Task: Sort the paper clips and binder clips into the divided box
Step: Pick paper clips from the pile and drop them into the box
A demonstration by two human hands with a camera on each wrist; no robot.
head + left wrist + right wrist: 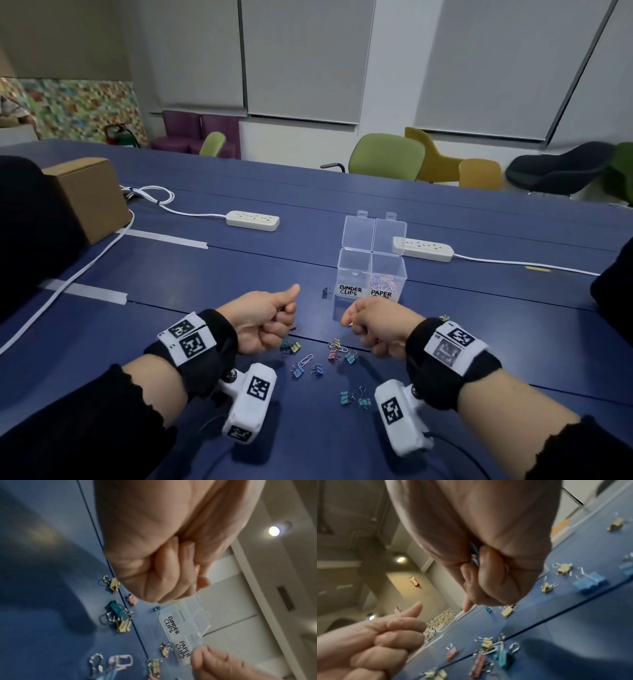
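The clear divided box [371, 274] stands open on the blue table, labelled BINDER CLIPS on the left and PAPER CLIPS on the right; pink paper clips [383, 282] lie in the right half. Both hands hover in front of it as fists. My left hand [270, 318] has its fingers curled and thumb raised, and nothing shows in it [164, 574]. My right hand [368, 329] grips a small blue clip [474, 555] inside its curled fingers. Coloured binder clips [337, 349] and a loose paper clip [306, 359] lie scattered between the wrists. One dark binder clip [327, 293] sits beside the box.
Two white power strips [252, 219] [423, 248] and their cables lie beyond the box. A cardboard box [85, 195] stands at the far left, with grey tape strips [164, 238] on the table. Chairs line the far edge.
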